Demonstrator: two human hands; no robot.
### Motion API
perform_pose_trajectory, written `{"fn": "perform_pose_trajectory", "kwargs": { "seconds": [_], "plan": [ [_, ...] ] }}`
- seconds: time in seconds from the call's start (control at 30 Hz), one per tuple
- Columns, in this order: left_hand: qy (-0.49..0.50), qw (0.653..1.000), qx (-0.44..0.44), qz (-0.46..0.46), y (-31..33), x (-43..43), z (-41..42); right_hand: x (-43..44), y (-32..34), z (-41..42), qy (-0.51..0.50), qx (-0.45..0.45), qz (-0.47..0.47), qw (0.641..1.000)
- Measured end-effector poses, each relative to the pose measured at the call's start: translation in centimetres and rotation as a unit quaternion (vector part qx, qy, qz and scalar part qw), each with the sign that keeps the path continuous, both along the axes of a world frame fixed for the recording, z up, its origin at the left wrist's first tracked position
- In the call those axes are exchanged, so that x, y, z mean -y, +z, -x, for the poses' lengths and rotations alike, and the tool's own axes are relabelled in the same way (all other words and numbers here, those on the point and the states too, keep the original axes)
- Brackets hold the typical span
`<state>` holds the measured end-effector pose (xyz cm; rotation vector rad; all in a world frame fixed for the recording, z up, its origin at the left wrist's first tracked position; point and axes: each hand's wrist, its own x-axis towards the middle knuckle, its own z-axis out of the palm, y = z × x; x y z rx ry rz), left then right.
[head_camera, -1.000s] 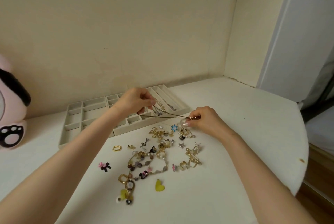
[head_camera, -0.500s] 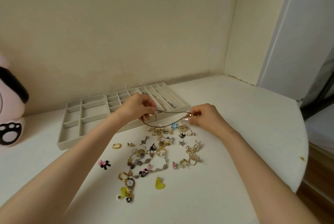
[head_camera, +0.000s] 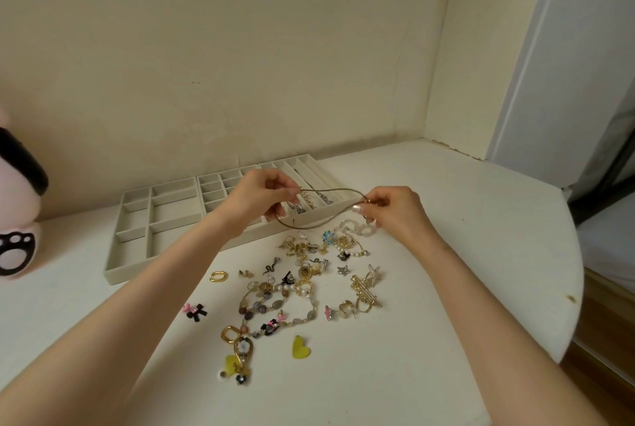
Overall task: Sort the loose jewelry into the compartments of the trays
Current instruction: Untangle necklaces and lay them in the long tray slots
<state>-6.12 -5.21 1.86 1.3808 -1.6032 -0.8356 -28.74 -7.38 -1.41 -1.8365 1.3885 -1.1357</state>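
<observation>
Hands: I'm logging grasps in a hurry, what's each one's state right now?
Left hand: pinches one end of the thin necklace.
Right hand: pinches the necklace's other end.

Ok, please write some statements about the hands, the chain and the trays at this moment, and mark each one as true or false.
1. The left hand and the right hand both pinch the chain. True.
2. The chain lies in a tray slot. False: it is held up as a loop between the two hands.
3. The long slots of the right tray hold jewelry. True.
4. The yellow heart is in the left tray. False: it lies on the table, at the near edge of the pile.
</observation>
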Motion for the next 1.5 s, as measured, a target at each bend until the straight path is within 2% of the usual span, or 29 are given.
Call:
{"fn": "perform_pose_trajectory", "kwargs": {
  "seconds": [0.07, 0.13, 0.33, 0.63, 1.03, 1.2, 1.33, 1.5],
  "plan": [
    [0.011, 1.0, 0.004, 0.003, -0.1, 0.1, -0.1, 0.2, -0.6, 0.0, 0.001, -0.104, -0.02, 0.994],
    [0.026, 0.999, 0.031, 0.015, -0.4, 0.2, -0.2, 0.2, -1.0, 0.0, 0.001, -0.15, -0.031, 0.988],
    [0.072, 0.99, 0.098, 0.066, -1.1, 0.8, -0.5, 0.5, -0.8, 0.1, -0.04, -0.1, 0.008, 0.994],
    [0.04, 0.988, 0.139, 0.055, -1.8, 0.5, -0.9, 0.2, -1.0, -0.2, 0.026, -0.132, -0.042, 0.99],
    [0.029, 0.986, 0.156, 0.052, -1.6, 0.5, -0.7, -0.3, -0.6, -0.4, 0.044, -0.109, -0.039, 0.992],
    [-0.018, 0.99, 0.14, 0.009, -1.2, -0.3, -0.3, -0.9, 0.1, -0.6, 0.115, -0.119, -0.095, 0.982],
    [-0.021, 0.993, 0.112, 0.011, -0.6, -0.8, 0.0, -1.4, 0.6, -0.5, 0.133, -0.076, -0.107, 0.982],
    [0.0, 0.999, 0.013, 0.041, 0.5, -0.9, 0.3, -1.5, 1.3, -0.1, 0.121, 0.071, -0.094, 0.986]
  ]
}}
